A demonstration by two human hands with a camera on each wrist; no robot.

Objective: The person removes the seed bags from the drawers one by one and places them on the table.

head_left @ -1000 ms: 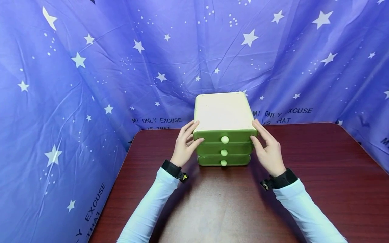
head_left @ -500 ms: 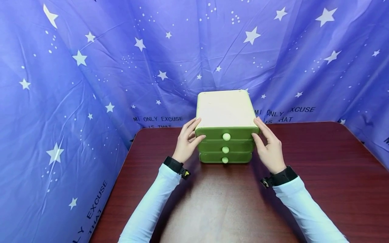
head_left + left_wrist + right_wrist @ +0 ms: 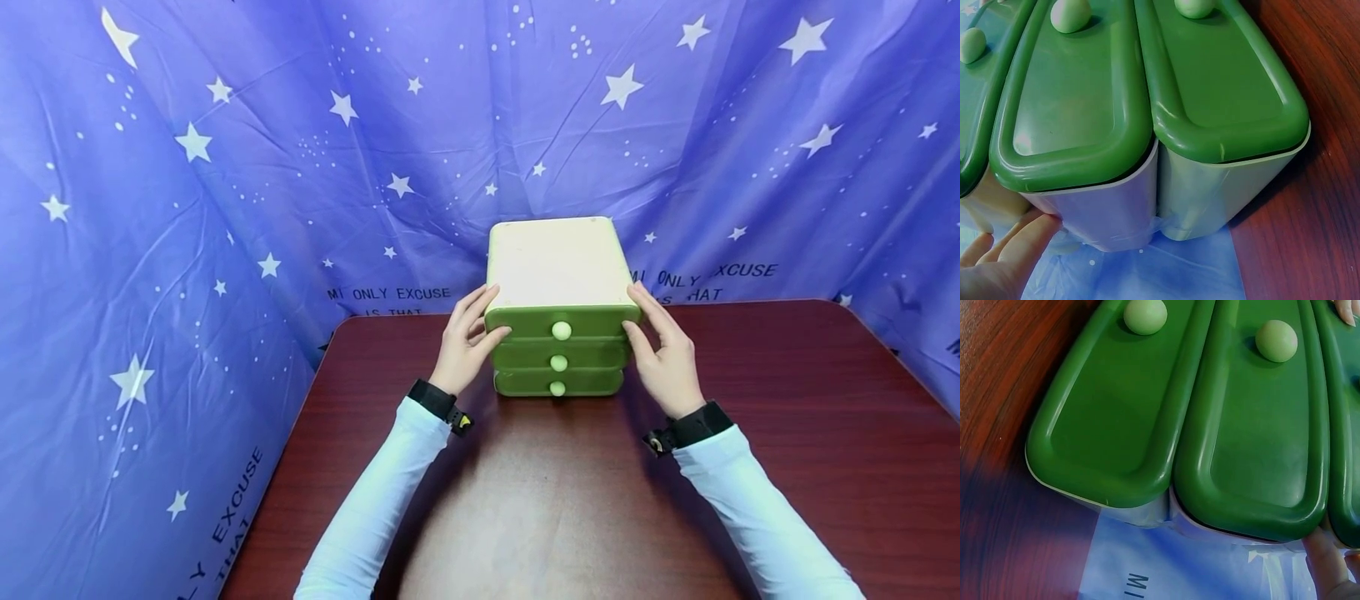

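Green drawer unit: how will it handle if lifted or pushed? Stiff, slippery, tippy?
The drawer unit looks like moulded plastic, so probably stiff and fairly light for its size. Its glossy drawer fronts may feel slippery to the touch. With no latches showing, the drawers might slide out if it tilts forward.

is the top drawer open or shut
Shut: in the head view, the green front of the top drawer meets the edge of the cream top, with no drawer interior showing.
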